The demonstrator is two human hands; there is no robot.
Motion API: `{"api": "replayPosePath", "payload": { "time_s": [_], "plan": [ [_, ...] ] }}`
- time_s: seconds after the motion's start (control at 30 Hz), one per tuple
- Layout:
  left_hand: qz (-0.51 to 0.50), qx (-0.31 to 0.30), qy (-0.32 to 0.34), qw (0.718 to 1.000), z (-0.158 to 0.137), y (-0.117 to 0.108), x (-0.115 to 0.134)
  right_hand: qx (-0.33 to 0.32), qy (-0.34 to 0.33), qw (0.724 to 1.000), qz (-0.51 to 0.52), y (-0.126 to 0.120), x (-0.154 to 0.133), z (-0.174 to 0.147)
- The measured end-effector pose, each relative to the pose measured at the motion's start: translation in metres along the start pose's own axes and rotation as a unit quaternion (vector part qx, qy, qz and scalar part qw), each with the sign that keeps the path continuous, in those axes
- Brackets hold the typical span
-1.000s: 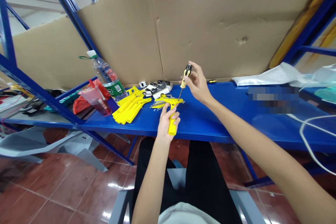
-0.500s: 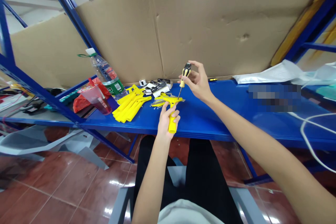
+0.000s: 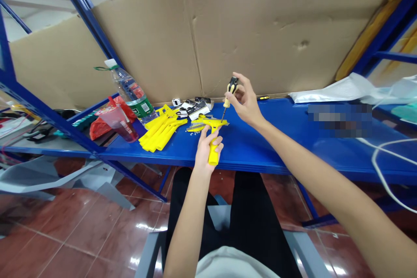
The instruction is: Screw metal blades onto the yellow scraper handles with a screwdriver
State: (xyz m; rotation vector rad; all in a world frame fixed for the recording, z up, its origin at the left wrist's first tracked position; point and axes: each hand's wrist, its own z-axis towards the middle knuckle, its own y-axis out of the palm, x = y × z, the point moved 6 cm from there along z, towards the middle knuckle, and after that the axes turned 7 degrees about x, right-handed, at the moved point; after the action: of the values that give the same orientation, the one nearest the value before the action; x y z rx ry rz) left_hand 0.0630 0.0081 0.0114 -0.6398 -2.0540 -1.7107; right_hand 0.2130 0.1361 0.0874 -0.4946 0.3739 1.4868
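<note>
My left hand (image 3: 208,145) is closed round the handle of a yellow scraper (image 3: 213,156), whose wide head carries a thin blade and points away from me. In my right hand (image 3: 246,102) is a screwdriver (image 3: 227,100) with a black and pale yellow handle, held between the fingertips. It stands nearly upright, its tip down at the right part of the scraper's head. Just behind lie more yellow scraper parts (image 3: 195,129) and tiny screws. Several yellow handles (image 3: 161,134) are piled to the left.
Small black and white boxes (image 3: 198,109) lie behind the scrapers. A water bottle (image 3: 135,93) and a cup of red drink (image 3: 122,124) stand left on the blue shelf (image 3: 260,152). Cardboard (image 3: 254,30) walls the back. At right are a white bag (image 3: 329,91) and a white cable (image 3: 376,160).
My right fingers have shifted slightly on the screwdriver's handle. The scraper stays in my left hand, and the screwdriver's tip remains at its head.
</note>
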Motion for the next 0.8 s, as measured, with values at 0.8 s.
{"api": "replayPosePath", "payload": {
  "time_s": [0.8],
  "plan": [
    [0.002,0.015,0.012,1.0,-0.0015,0.0022,0.0018,-0.002,0.066,0.994,0.084,0.0032,-0.0023,-0.0013]
  ]
}}
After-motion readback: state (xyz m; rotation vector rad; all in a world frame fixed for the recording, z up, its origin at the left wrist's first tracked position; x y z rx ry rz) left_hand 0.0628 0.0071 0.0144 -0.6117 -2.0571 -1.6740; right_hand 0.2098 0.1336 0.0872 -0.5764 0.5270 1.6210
